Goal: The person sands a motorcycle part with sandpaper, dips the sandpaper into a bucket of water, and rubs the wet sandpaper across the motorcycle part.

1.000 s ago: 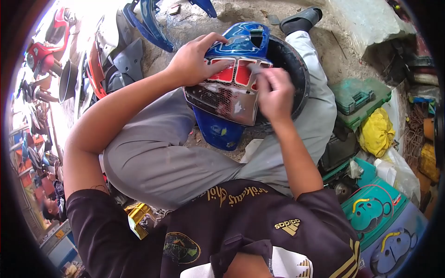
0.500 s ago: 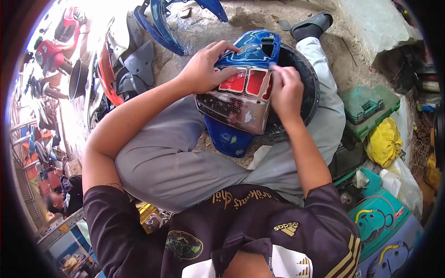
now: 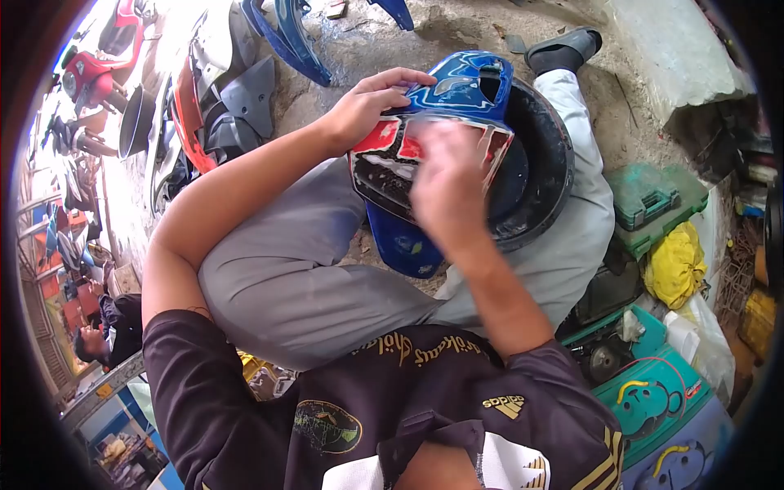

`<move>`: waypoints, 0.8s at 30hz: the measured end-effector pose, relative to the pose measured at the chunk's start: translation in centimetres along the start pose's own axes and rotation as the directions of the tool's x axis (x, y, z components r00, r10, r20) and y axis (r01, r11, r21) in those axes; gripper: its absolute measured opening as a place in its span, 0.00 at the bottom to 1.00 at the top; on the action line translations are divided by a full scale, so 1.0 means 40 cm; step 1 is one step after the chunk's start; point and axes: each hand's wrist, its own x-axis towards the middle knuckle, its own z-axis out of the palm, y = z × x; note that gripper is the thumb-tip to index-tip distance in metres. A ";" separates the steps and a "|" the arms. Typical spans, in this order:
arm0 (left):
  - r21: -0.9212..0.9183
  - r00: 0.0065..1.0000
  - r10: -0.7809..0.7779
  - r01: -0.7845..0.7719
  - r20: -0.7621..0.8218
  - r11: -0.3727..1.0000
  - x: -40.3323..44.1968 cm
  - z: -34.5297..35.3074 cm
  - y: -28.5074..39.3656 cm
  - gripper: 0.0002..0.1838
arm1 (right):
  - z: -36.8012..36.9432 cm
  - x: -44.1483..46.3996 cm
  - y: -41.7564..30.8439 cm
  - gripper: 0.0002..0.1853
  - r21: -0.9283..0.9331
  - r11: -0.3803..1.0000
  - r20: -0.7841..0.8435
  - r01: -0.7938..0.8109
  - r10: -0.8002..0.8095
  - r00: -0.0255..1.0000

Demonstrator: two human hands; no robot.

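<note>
A motorcycle-type plastic body panel (image 3: 461,90), glossy blue with worn red, white and black areas, lies tilted over a round black tub (image 3: 545,192). My left hand (image 3: 371,106) rests on its left side, fingers stretched across the blue surface. Motion blurs my right hand (image 3: 451,175), which is over the red and white patches with its fingers bent together. A pale blur shows at those fingertips, but I cannot make out what they hold. Below the panel, a blue plastic piece (image 3: 402,245) shows between my legs.
Another blue plastic panel (image 3: 294,45) lies on the ground ahead. Motorcycle fairings (image 3: 245,102) are piled at left. To the right are a green case (image 3: 661,200), a yellow bag (image 3: 676,253) and a teal toolbox (image 3: 653,392). Another person (image 3: 114,327) is at far left.
My right hand has moved left and down, from the panel's right edge across its red area. My left hand stays on the panel, its fingers straighter. The view has shifted slightly.
</note>
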 end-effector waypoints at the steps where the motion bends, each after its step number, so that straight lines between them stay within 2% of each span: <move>1: -0.007 1.000 0.003 -0.003 0.009 1.000 0.000 -0.004 0.000 0.27 | 0.003 -0.010 -0.064 0.16 0.076 0.997 0.101 0.019 -0.026 0.995; 3: -0.149 0.998 -0.047 0.053 0.039 0.987 -0.001 -0.009 0.002 0.27 | 0.017 -0.033 -0.058 0.16 0.112 0.993 0.106 0.039 -0.051 0.993; 5: -0.298 0.996 -0.080 0.091 0.048 0.950 0.005 -0.010 -0.014 0.25 | -0.022 -0.001 0.047 0.15 -0.017 1.000 -0.008 -0.012 0.012 1.000; 7: -0.271 0.996 -0.084 0.089 0.028 0.958 -0.007 -0.003 -0.008 0.24 | -0.049 0.016 0.211 0.16 -0.082 0.948 -0.103 -0.306 0.298 0.949; 10: -0.326 0.993 -0.113 0.120 0.043 0.938 0.000 -0.003 -0.006 0.24 | -0.039 0.019 0.129 0.17 -0.081 0.971 -0.092 -0.224 0.216 0.972; 11: -0.289 0.996 -0.080 0.086 0.031 0.954 0.003 -0.005 -0.015 0.24 | -0.018 0.010 0.054 0.16 -0.037 0.995 -0.078 -0.091 0.088 0.993; 13: -0.206 1.000 -0.008 0.011 0.013 0.979 0.015 -0.015 -0.032 0.24 | 0.031 -0.026 -0.049 0.15 0.085 0.993 0.052 0.079 -0.083 0.995; 15: -0.240 0.997 -0.082 0.083 0.017 0.967 0.007 0.003 -0.004 0.22 | 0.033 -0.026 -0.054 0.15 0.072 0.979 0.025 0.192 -0.194 0.981; 17: -0.288 0.991 -0.131 0.131 0.019 0.949 0.002 0.002 -0.002 0.22 | -0.014 0.023 0.050 0.12 -0.049 0.995 -0.015 0.088 -0.089 0.996; 18: -0.325 0.988 -0.157 0.148 -0.001 0.934 0.002 0.000 -0.007 0.23 | -0.031 0.045 0.122 0.11 -0.113 0.993 -0.079 -0.014 0.005 0.997; 19: -0.320 0.990 -0.137 0.127 -0.011 0.939 0.000 -0.003 -0.019 0.23 | -0.049 0.061 0.198 0.11 -0.055 0.975 -0.040 -0.217 0.215 0.976; 21: -0.302 0.996 -0.086 0.075 -0.022 0.950 0.011 -0.010 -0.028 0.24 | -0.064 0.083 0.203 0.13 -0.103 0.975 0.011 -0.197 0.199 0.980; 24: -0.295 0.994 -0.106 0.089 -0.039 0.951 0.004 0.005 -0.008 0.25 | -0.007 0.082 0.038 0.17 0.001 0.993 0.101 0.121 -0.121 0.987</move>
